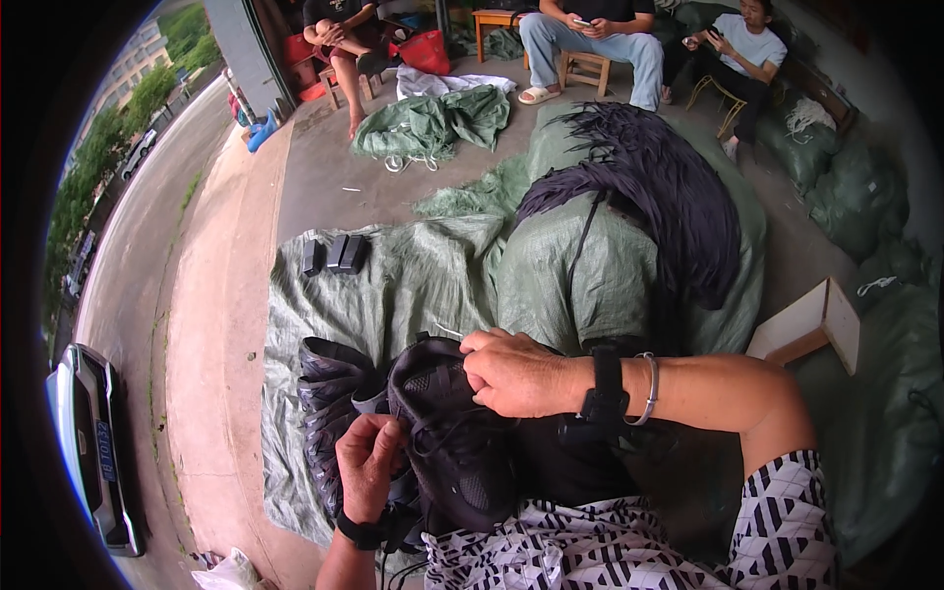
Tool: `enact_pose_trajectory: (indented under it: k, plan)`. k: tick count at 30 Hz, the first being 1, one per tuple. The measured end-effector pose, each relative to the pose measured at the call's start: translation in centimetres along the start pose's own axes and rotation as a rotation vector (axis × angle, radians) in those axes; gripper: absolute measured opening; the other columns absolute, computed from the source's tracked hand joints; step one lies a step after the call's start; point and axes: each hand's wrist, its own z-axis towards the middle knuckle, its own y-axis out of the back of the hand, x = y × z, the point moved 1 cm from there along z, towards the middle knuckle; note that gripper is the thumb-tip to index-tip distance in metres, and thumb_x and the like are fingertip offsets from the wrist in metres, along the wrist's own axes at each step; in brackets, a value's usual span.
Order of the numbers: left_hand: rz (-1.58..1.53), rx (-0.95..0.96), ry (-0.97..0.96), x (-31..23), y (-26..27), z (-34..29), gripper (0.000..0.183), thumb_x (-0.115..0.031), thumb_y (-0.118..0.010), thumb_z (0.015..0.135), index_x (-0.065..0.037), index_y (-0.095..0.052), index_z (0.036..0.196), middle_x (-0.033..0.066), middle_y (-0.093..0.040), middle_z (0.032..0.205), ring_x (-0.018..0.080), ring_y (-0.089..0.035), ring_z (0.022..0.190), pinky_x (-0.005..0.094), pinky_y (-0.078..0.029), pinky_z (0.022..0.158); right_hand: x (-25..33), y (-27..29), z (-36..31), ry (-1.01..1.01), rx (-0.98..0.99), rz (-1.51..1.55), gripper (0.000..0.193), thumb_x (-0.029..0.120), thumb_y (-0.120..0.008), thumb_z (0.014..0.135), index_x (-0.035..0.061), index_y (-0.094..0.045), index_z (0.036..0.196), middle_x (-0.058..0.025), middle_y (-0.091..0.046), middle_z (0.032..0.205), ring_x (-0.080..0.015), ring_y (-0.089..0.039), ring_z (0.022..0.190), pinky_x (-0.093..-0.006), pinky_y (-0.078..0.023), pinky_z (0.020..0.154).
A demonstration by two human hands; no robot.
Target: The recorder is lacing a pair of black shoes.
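- the black shoe (475, 487) was in front of the person's body, with its opening turned away and its rounded toe near the patterned garment (560, 541); mesh-like fabric and thin dark laces showed on its upper.
- the left hand (369, 462) had a narrow grip: thumb and fingertip were pinched at the side of the shoe.
- the right hand (516, 374) was curled at the rim of the opening; i cannot tell what was between its fingers. a smooth metal bracelet (645, 388) circled the wrist.
- more dark shoes (329, 388) lay close together at the left, on a wrinkled, slightly shiny green sheet (413, 270).
- small black blocks (344, 254), straight-edged, were farther on this sheet.
- long, soft, dark strands (688, 216) hung over a bulging green sack (580, 261) of woven look.
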Motion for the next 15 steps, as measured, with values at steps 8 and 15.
enact_pose_trajectory:
  k: [8,15]
  plan:
    - [-0.042,0.059,0.031,0.4,-0.6,0.6,0.017,-0.019,-0.058,0.095,-0.004,-0.056,0.087,-0.0076,-0.051,0.076,0.0011,-0.041,0.067,0.0166,-0.033,0.061,-5.0,9.4,3.9,-0.119,-0.731,0.919,0.018,0.017,-0.067,0.08,-0.0005,-0.063,0.085,-0.0075,-0.063,0.073,-0.015,-0.059,0.068,-0.0311,-0.047,0.064]
    - [0.0,0.029,0.02,0.6,0.4,0.4,0.017,-0.017,-0.058,0.095,-0.003,-0.056,0.085,-0.0067,-0.051,0.078,0.0028,-0.042,0.072,0.0182,-0.036,0.066,-3.5,8.0,1.2,-0.106,-0.299,0.188,0.021,0.019,-0.068,0.081,0.0003,-0.061,0.083,-0.0111,-0.06,0.083,-0.0286,-0.06,0.077,-0.035,-0.048,0.069]
